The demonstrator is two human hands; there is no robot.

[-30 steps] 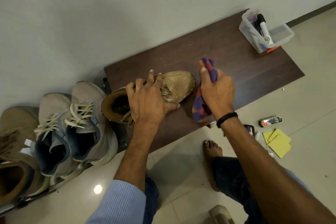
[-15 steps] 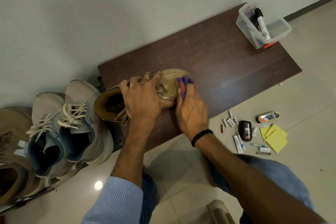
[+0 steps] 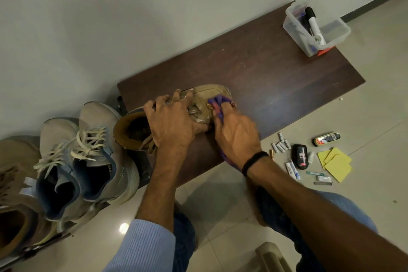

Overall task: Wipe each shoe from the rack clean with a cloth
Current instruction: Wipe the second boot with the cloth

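Wiping the shoe (image 3: 212, 93) on the desk (image 3: 276, 77)
Left hand (image 3: 174, 121) clamps the shoe; right hand (image 3: 236, 134) grips the cloth (image 3: 217, 104). We press firmly, stroking toward the toe.

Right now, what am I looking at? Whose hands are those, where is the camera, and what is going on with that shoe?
There is no machine here: these are a person's two bare hands, filmed by one wide camera worn on their head, looking down. The left hand grips a tan shoe that rests on a dark wooden top. The right hand holds a purple cloth and presses it against the shoe's front. At the top's far end stands a clear plastic tub with markers in it. Beside the tan shoe sits a pair of grey and blue sneakers. On the floor lie yellow sticky notes and small odds and ends.
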